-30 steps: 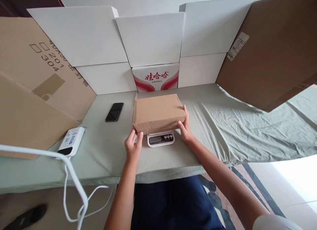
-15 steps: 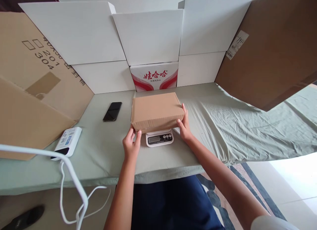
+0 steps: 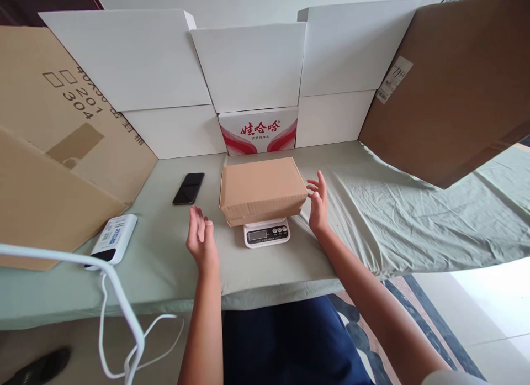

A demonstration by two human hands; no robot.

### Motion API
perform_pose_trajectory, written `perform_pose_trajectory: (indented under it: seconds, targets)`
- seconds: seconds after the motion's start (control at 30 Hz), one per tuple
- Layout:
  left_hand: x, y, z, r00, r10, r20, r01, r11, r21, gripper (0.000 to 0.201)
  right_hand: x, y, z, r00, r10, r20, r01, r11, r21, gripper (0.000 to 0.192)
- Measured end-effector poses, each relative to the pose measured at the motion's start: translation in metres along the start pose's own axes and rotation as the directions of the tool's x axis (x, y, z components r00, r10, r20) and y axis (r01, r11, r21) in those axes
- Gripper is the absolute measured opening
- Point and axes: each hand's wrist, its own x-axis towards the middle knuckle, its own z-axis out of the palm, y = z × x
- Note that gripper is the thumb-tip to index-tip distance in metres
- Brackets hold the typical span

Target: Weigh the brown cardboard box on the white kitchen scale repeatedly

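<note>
A closed brown cardboard box (image 3: 261, 186) rests on top of a small white digital scale (image 3: 267, 233), whose dark panel with a display and several buttons sticks out at the near side. The scale's platform is hidden under the box. Off the box's left side, my left hand (image 3: 202, 238) is held with its fingers apart and nothing in it. On the other side my right hand (image 3: 317, 202) is also open, its fingers close to the box's right edge; whether a fingertip touches it I cannot tell.
A black phone (image 3: 189, 188) lies left of the box. Further left are a white device (image 3: 117, 236) and a white cable (image 3: 124, 302). White boxes (image 3: 252, 64) stand along the back, with large cardboard boxes (image 3: 447, 86) at both sides. A green cloth (image 3: 364, 219) covers the table.
Both hands have let go of the cardboard box and moved apart, the left one outward to the left, the right one slightly right. The box stays on the scale.
</note>
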Motion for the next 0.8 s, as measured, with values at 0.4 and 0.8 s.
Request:
perform_pose_trajectory:
  seconds: [0.4,0.8]
  targets:
    - [-0.007,-0.004,0.006,0.934,-0.225,0.278,0.213,0.974,0.074,0.077,-0.009,-0.015,0.006,0.978,-0.054,0.2,0.061,0.998,-0.034,0.072]
    - [0.096,-0.029,0.08,0.882,-0.203,0.426,0.15,0.976,0.155,0.055,0.091,0.024,0.072,0.985,-0.076,0.154,0.067,0.996,0.064,0.075]
